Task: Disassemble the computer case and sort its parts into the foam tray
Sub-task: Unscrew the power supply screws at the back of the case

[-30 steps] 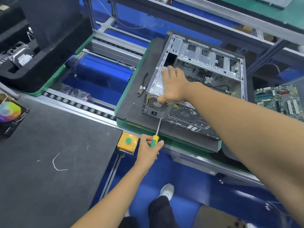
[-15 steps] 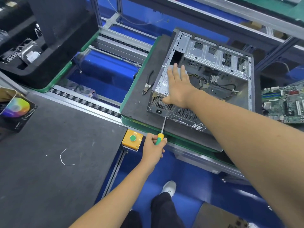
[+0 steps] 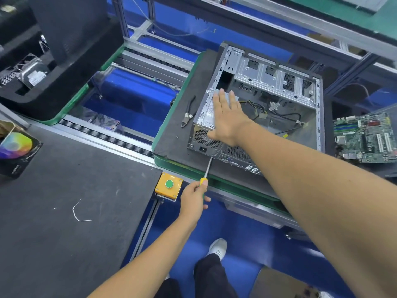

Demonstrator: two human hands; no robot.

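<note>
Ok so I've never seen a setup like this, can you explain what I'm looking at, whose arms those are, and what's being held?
There is one view, from a camera worn on a person's head, looking down at their own arms. The left hand grips a screwdriver whose tip meets the back of an open computer case. The right hand lies flat, fingers straight, on the silver power supply inside it. The case sits on a dark pad with cutters beside it. A loose circuit board lies to the right, a yellow box with a green button sits near the left hand, and a black foam tray is far left.
</note>
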